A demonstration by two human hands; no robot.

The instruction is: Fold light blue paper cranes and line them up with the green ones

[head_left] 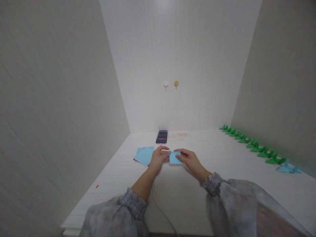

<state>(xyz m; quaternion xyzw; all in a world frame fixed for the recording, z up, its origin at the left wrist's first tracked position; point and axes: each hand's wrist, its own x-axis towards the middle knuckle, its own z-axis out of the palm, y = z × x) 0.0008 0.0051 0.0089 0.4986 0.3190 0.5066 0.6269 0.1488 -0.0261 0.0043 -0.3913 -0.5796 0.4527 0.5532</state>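
A small light-blue folded paper (174,158) lies on the white table (172,187) between my hands. My left hand (159,158) pinches its left edge with thumb and fingers closed. My right hand (189,159) holds its right side, fingers pressed on top of it. Both hands rest low over the table near its middle.
A stack of light-blue paper sheets (145,155) lies left of my hands. A dark small device (162,137) sits at the back. A row of green folded paper figures (249,144) runs along the right wall, with blue ones (288,168) at its near end. A grey cable (160,210) trails toward me.
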